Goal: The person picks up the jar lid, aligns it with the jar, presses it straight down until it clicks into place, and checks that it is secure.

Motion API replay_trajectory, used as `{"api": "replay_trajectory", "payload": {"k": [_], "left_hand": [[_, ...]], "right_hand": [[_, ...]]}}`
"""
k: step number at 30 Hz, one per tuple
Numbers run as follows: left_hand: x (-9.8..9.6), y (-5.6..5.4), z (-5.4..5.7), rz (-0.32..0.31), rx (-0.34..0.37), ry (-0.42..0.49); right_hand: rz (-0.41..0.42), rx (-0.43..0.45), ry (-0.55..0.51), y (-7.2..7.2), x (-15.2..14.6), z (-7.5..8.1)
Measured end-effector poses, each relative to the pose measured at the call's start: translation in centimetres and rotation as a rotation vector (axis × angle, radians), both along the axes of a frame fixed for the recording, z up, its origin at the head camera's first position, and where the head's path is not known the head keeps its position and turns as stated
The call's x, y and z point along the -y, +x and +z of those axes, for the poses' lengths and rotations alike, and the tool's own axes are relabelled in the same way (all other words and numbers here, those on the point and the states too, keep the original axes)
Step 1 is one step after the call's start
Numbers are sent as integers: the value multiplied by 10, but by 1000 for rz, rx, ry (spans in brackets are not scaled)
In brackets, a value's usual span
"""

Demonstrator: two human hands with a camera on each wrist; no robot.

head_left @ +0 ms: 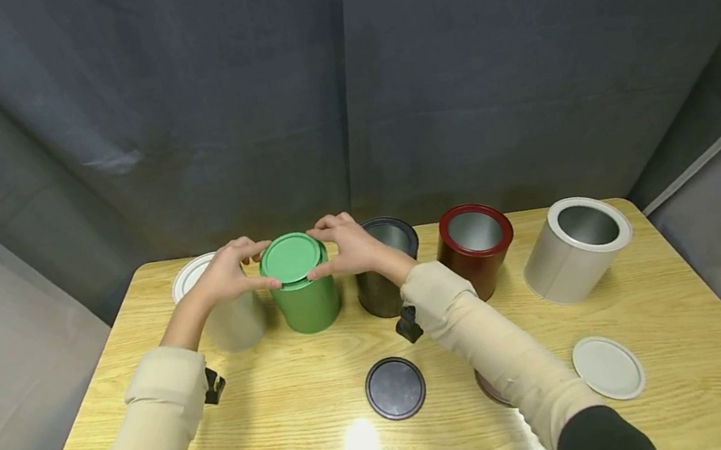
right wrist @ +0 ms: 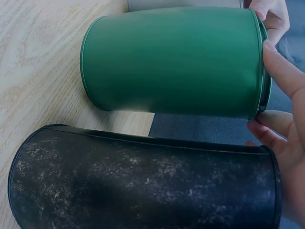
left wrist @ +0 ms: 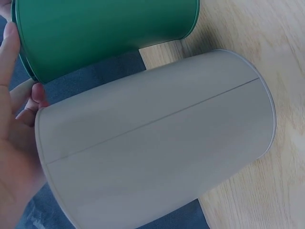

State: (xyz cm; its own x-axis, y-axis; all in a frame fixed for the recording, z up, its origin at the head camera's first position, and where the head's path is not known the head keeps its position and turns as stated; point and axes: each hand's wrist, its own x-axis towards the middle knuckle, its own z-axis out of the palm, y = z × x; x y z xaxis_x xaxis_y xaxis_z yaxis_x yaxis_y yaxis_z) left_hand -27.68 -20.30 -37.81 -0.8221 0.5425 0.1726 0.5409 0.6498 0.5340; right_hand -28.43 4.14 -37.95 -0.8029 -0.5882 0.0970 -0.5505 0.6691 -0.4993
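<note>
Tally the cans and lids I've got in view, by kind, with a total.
Cans: 5 (leftmost white can, green can, black can, dark red can, rightmost white can)
Lids: 5 (seated white lid on the leftmost, green lid, black lid, partly hidden reddish-brown lid, loose white lid)
Total: 10

Green can: painted metal by look, smooth, satin sheen. Green lid: smooth, same painted look. Black can: dull, mottled with pale flecks. Dark red can: glossy rim, bare grey metallic interior. Off-white can: smooth, matt, thin seam. Tabletop: grained wood, glossy, bright glare. Curtain: matt cloth, creased. Sleeves: matt cloth, wrinkled.
</note>
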Motion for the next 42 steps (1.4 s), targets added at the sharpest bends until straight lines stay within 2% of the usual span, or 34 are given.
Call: {"api": "replay_trajectory", "payload": {"k": [8, 16, 24, 27, 42], "left_hand": [[0, 2, 5, 10, 56, -19], [-1, 0, 3, 30, 78, -20], [-1, -1, 2, 23, 43, -30], [-2, 0, 4, 22, 50, -28], [-4, -2, 5, 36, -2, -108]], "right_hand": [[-7, 42, 41, 0, 2, 2], [-23, 58, 50, 1, 1, 1], [-15, 40, 10, 0, 0, -1], [-18, 29, 2, -1, 0, -2], [-45, 31, 47, 0, 3, 1]]}}
